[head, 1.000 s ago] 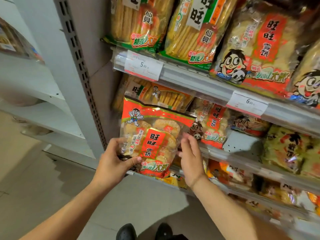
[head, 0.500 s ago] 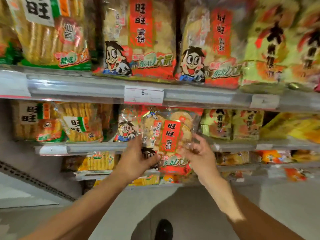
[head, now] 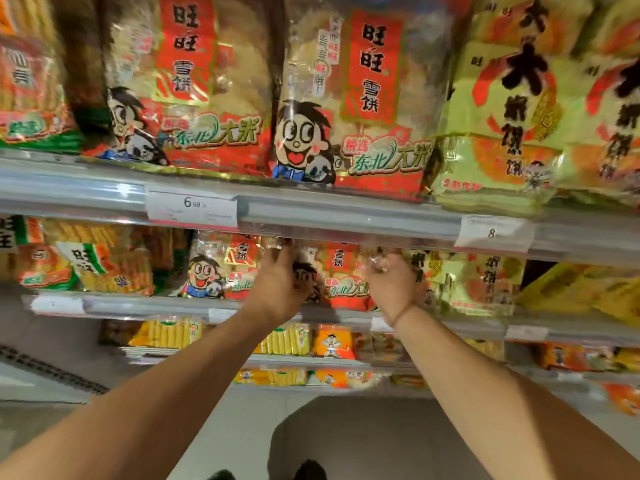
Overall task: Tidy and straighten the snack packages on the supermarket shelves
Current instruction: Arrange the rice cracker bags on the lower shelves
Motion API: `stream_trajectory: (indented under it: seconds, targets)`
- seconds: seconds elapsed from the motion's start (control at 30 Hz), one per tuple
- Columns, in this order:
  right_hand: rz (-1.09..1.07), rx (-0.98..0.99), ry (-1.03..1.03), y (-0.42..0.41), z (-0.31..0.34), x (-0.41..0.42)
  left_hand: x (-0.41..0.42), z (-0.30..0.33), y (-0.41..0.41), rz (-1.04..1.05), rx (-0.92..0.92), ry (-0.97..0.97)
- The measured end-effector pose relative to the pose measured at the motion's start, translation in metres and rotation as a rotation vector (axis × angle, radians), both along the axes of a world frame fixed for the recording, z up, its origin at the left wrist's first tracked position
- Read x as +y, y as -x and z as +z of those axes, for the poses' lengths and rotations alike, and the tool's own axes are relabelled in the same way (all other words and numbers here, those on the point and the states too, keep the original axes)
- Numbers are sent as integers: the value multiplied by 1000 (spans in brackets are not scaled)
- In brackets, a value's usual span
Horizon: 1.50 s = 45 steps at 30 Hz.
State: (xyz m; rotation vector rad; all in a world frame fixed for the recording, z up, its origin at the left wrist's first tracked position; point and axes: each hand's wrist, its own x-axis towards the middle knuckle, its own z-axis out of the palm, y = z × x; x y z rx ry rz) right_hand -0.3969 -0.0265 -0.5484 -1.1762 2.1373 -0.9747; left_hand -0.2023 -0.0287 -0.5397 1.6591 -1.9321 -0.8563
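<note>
A red and clear rice cracker bag (head: 341, 278) stands on the second shelf (head: 145, 304), tucked under the upper shelf rail (head: 346, 220). My left hand (head: 280, 285) holds its left edge, fingers curled round the upper corner. My right hand (head: 389, 284) grips its right edge, pinching crinkled plastic near the top. Another bag of the same kind (head: 221, 271) stands just left of it, and yellow-green cracker bags (head: 481, 282) stand to the right.
Large red bags (head: 349, 95) and yellow-green bags (head: 512, 109) fill the top shelf, overhanging the rail with price tags (head: 192, 206). Striped yellow cracker bags (head: 100, 263) stand at left. Lower shelves hold small yellow and orange packs (head: 332, 341). My shoes show on the floor below.
Both hands carried the red bag from the left end of the shelving rightwards, then pushed it up and back onto the second shelf. The view swung right and came closer.
</note>
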Motion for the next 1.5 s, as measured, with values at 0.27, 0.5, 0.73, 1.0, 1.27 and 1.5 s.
stream_trajectory:
  seconds: [0.27, 0.5, 0.73, 1.0, 1.27, 1.5]
  targets:
    - [181, 38, -88, 6, -6, 1, 1, -11, 3, 7, -205, -108]
    - [156, 221, -96, -19, -12, 14, 16, -11, 8, -101, -281, -114]
    - [225, 228, -221, -23, -10, 14, 27, -16, 4, -156, -359, -170]
    - [430, 481, 19, -18, -36, 60, 44, -36, -9, -221, -470, -15]
    - [605, 661, -202, 6, -69, 100, 63, -85, -92, -105, -866, 83]
    - [576, 653, -333, -4, -66, 93, 51, -91, -123, -144, -798, 114]
